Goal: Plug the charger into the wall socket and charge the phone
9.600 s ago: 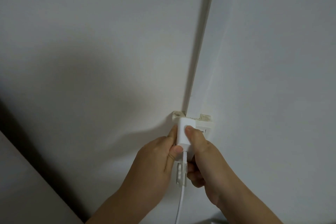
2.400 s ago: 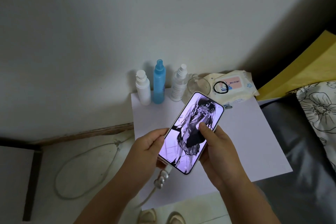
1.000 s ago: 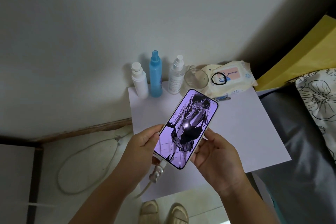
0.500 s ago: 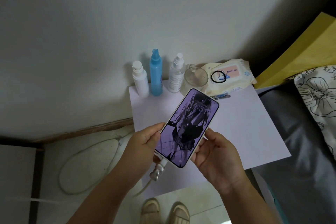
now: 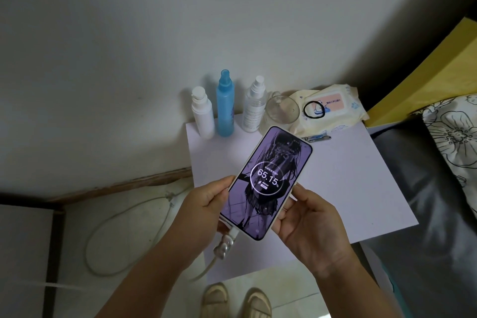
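The phone [image 5: 268, 181] is held tilted above the white table [image 5: 348, 183], its lit purple screen showing a ring with 65.15% and a lightning mark. My left hand [image 5: 204, 204] grips its left edge and my right hand [image 5: 307, 219] grips its right edge. A white charging cable [image 5: 124, 217] with a small silver charm [image 5: 224, 246] is plugged into the phone's bottom end and loops over the floor to the left. The wall socket and the charger are out of view.
Three bottles, white [image 5: 202, 113], blue [image 5: 225, 103] and clear [image 5: 255, 104], stand at the table's back by the wall. Beside them are a glass [image 5: 281, 111], a wipes pack [image 5: 333, 108] with a black hair tie, and nail clippers [image 5: 317, 138]. A bed with floral pillow [image 5: 454, 134] lies right.
The phone's screen now shows a charging ring with a percentage; before it showed only the wallpaper. Both hands keep the phone in nearly the same place.
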`<state>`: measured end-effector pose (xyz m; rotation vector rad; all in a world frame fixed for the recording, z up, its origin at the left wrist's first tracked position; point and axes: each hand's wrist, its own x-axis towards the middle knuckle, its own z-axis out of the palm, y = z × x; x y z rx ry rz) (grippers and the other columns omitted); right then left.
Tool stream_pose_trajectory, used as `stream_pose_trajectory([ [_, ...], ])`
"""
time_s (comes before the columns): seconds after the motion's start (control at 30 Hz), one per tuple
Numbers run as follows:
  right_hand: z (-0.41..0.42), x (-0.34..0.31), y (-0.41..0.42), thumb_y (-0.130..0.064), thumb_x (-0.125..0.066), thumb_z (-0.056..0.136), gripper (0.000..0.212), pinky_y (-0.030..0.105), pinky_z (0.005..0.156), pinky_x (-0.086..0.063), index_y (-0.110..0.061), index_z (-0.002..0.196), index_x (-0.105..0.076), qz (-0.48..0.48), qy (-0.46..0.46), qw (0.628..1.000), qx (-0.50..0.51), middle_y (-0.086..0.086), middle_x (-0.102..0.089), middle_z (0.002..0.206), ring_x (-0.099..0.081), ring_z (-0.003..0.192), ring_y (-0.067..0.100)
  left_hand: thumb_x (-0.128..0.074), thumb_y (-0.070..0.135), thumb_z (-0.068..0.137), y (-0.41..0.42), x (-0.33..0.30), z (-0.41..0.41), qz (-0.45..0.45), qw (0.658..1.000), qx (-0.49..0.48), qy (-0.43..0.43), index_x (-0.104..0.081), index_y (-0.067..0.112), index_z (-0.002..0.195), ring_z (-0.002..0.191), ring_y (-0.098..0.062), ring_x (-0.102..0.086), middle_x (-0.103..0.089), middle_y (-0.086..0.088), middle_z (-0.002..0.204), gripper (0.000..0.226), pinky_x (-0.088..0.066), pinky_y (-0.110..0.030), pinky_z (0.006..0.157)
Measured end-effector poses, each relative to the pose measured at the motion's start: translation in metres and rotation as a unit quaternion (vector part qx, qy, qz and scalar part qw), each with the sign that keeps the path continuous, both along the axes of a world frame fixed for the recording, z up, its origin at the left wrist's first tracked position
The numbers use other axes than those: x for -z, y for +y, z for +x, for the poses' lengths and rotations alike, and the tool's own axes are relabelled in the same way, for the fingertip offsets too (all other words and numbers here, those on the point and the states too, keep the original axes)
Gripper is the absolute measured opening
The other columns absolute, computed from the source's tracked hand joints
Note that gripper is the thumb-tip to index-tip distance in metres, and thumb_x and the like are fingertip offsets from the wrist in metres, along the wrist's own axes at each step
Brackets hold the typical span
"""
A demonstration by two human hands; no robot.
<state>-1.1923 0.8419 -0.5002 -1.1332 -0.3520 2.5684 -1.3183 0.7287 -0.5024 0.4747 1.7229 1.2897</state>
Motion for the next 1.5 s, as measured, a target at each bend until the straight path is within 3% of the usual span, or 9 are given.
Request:
stream_pose_trajectory([
  [0.37, -0.003, 0.015, 0.006, -0.015, -0.043, 0.096, 0.03, 0.033, 0.067, -0.061, -0.009, 0.094, -0.072, 0.17, -0.106, 0.974, -0.106, 0.009, -0.075, 0.084, -0.07, 0.071, 0.021, -0.037, 0.01, 0.094, 0.003, 0.026, -0.006, -0.018, 1.0, 0.009, 0.003, -0.067, 0.047, 0.085, 0.056, 0.001, -0.062, -0.073, 0.018, 0.071, 0.049, -0.048, -0.015, 0.047],
  [0.53, -0.007, 0.033, 0.01, -0.012, -0.042, 0.097, 0.03, 0.027, 0.054, -0.059, -0.003, 0.082, -0.066, 0.236, -0.289, 0.897, -0.236, 0.014, -0.068, 0.07, -0.065, 0.059, 0.024, -0.034, 0.017, 0.094, 0.007, 0.053, -0.011, -0.082, 0.995, 0.041, 0.034, -0.068, 0.031, 0.081, 0.053, -0.025, -0.055, -0.063, -0.027, 0.072, 0.039, -0.046, -0.026, 0.048],
  [0.67, -0.014, 0.05, 0.014, -0.004, -0.039, 0.096, 0.031, 0.026, 0.045, -0.056, -0.002, 0.074, -0.062, 0.217, -0.343, 0.87, -0.279, 0.015, -0.064, 0.064, -0.062, 0.051, 0.023, -0.031, 0.021, 0.091, 0.012, 0.07, -0.014, -0.128, 0.98, 0.084, 0.13, -0.066, 0.011, 0.09, 0.036, -0.005, -0.045, -0.059, -0.013, 0.064, 0.036, -0.04, -0.017, 0.041],
  [0.83, -0.025, 0.067, 0.018, 0.004, -0.036, 0.093, 0.03, 0.028, 0.047, -0.057, 0.002, 0.074, -0.059, 0.197, -0.376, 0.856, -0.296, 0.016, -0.061, 0.06, -0.062, 0.048, 0.024, -0.042, 0.014, 0.082, 0.021, 0.09, -0.015, -0.18, 0.95, 0.153, 0.207, -0.057, 0.015, 0.065, 0.049, -0.012, -0.044, -0.048, 0.001, 0.054, 0.024, -0.035, -0.018, 0.049],
  [1.07, -0.031, 0.08, 0.017, 0.007, -0.036, 0.091, 0.024, 0.037, 0.056, -0.05, 0.003, 0.074, -0.053, 0.183, -0.412, 0.831, -0.327, 0.018, -0.052, 0.064, -0.05, 0.051, 0.027, -0.041, 0.01, 0.085, 0.016, 0.105, -0.012, -0.188, 0.932, 0.132, 0.279, -0.063, 0.014, 0.092, 0.078, -0.022, -0.057, -0.06, -0.009, 0.08, 0.023, -0.041, -0.024, 0.065],
  [1.17, -0.033, 0.08, 0.019, 0.006, -0.037, 0.089, 0.026, 0.041, 0.068, -0.053, 0.002, 0.069, -0.052, 0.22, -0.435, 0.793, -0.364, 0.017, -0.055, 0.062, -0.054, 0.056, 0.03, -0.044, 0.009, 0.083, 0.017, 0.107, -0.012, -0.21, 0.906, 0.15, 0.335, -0.062, 0.014, 0.096, 0.076, -0.018, -0.05, -0.051, -0.006, 0.079, 0.022, -0.034, -0.02, 0.064],
  [1.27, -0.032, 0.077, 0.018, 0.002, -0.04, 0.09, 0.03, 0.032, 0.053, -0.045, -0.004, 0.062, -0.048, 0.233, -0.45, 0.767, -0.394, 0.012, -0.049, 0.058, -0.047, 0.049, 0.024, -0.046, 0.01, 0.087, 0.015, 0.108, -0.011, -0.212, 0.898, 0.135, 0.361, -0.061, 0.016, 0.102, 0.081, -0.016, -0.05, -0.048, -0.003, 0.088, 0.022, -0.041, -0.019, 0.067],
  [1.4, -0.03, 0.069, 0.013, -0.002, -0.045, 0.089, 0.02, 0.032, 0.076, -0.057, -0.008, 0.072, -0.054, 0.352, -0.476, 0.629, -0.504, 0.012, -0.063, 0.081, -0.062, 0.073, 0.024, -0.039, 0.017, 0.093, 0.01, 0.103, -0.015, -0.227, 0.898, 0.129, 0.355, -0.06, 0.015, 0.107, 0.088, -0.017, -0.054, -0.055, -0.006, 0.102, 0.025, -0.04, -0.019, 0.07],
  [1.5, -0.021, 0.056, 0.009, -0.006, -0.04, 0.092, 0.034, 0.023, 0.067, -0.042, -0.016, 0.059, -0.038, 0.418, -0.47, 0.567, -0.532, 0.002, -0.052, 0.077, -0.052, 0.069, 0.017, -0.032, 0.021, 0.095, 0.002, 0.089, -0.018, -0.239, 0.893, 0.126, 0.36, -0.059, 0.017, 0.108, 0.091, -0.016, -0.056, -0.057, -0.004, 0.107, 0.03, -0.043, -0.022, 0.072],
])
